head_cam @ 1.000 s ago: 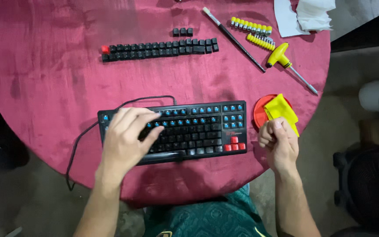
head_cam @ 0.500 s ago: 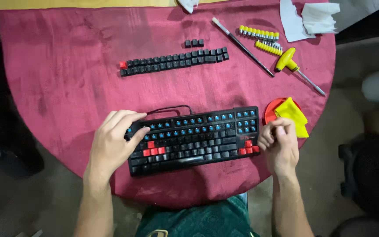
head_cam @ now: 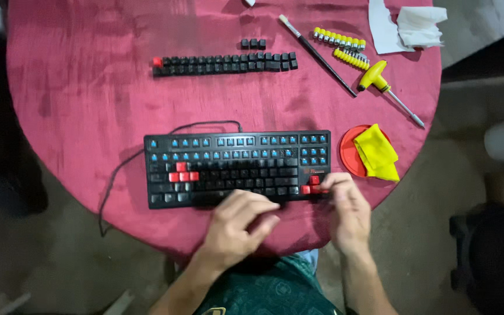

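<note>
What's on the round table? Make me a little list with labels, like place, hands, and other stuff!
place: round table with a dark red cloth
main thing: black keyboard with blue and red keys, cable at the back
left hand: at the keyboard's front edge, near the middle
right hand: fingers at the red keys on the keyboard's front right corner
loose keycaps: dark row behind the keyboard
tools: yellow-handled screwdriver, thin brush, yellow bits
right side: yellow cloth on a red dish
</note>
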